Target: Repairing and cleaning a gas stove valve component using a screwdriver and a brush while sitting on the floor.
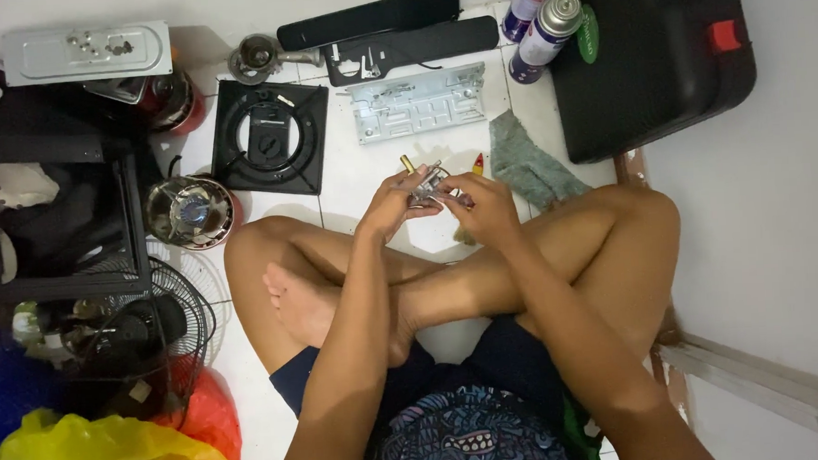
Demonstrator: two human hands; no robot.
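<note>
Metal valve part (pixel 428 185) gripped between left hand (pixel 391 208) and right hand (pixel 487 208).

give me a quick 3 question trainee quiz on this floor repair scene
1. True or false: both hands grip the small metal part.
2. What lies just right of the right hand? A) grey cloth B) yellow bag C) fan guard
3. How many spray cans stand beside the black case?

Key
1. True: the left hand and the right hand hold it over the crossed legs.
2. A, the grey cloth.
3. Two.
</note>
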